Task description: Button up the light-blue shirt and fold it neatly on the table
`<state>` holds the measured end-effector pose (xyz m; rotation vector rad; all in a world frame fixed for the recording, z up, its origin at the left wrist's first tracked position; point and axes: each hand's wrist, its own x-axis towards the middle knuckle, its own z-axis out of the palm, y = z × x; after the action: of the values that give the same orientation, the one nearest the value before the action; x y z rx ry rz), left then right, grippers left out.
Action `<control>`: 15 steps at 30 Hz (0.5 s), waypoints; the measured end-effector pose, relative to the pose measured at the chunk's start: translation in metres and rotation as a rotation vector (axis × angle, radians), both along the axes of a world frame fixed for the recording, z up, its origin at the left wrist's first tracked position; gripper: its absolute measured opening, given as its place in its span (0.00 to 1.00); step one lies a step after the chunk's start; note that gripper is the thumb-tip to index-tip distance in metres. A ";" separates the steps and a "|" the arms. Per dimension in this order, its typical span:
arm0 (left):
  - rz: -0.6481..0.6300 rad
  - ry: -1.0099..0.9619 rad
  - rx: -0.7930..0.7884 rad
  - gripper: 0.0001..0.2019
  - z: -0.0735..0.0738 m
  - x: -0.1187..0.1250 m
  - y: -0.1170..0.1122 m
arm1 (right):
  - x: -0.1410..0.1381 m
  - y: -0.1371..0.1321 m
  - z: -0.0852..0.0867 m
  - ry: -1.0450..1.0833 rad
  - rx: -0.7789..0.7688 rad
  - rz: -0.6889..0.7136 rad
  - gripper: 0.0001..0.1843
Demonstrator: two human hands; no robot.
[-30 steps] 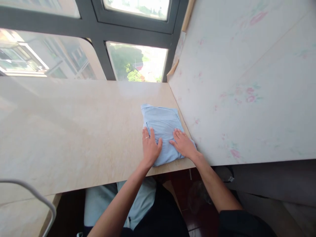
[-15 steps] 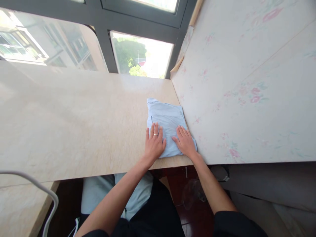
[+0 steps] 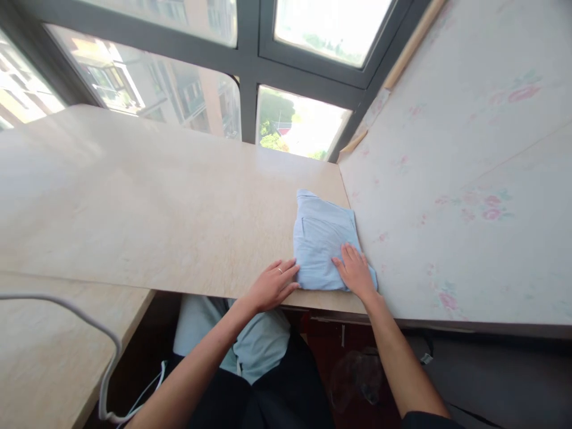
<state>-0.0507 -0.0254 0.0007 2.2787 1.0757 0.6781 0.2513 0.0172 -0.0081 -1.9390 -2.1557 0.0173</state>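
A folded light blue garment (image 3: 322,238) lies at the right end of a beige tabletop (image 3: 156,202), close to the wall. My right hand (image 3: 355,269) rests flat on the garment's near right corner with its fingers spread. My left hand (image 3: 271,285) lies on the tabletop at the garment's near left edge; its fingers are stretched out and the fingertips touch the cloth. A ring shows on one left finger. Neither hand holds anything.
A white wall panel with faint pink flowers (image 3: 469,179) runs along the table's right side. Dark-framed windows (image 3: 250,53) stand behind the table. More light blue cloth (image 3: 250,345) lies on my lap below the table edge. A white cable (image 3: 80,316) curves over a lower surface at left.
My left hand has slid off the garment to its left edge at the table front. My right hand stays on the cloth. The camera view has shifted left and up.
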 end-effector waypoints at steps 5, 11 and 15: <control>0.217 -0.176 -0.075 0.15 -0.007 -0.047 0.000 | -0.050 -0.008 0.022 0.407 0.211 -0.085 0.33; 0.515 -0.507 -0.140 0.11 -0.009 -0.087 0.005 | -0.168 -0.018 0.028 0.734 0.243 0.239 0.19; 0.702 -0.766 -0.236 0.10 -0.006 -0.088 0.012 | -0.229 -0.012 0.009 0.794 0.071 0.398 0.17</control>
<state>-0.1392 -0.0137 -0.0058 1.2034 1.4197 1.4457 0.0225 0.0051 0.0009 -1.1321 -1.8795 0.6489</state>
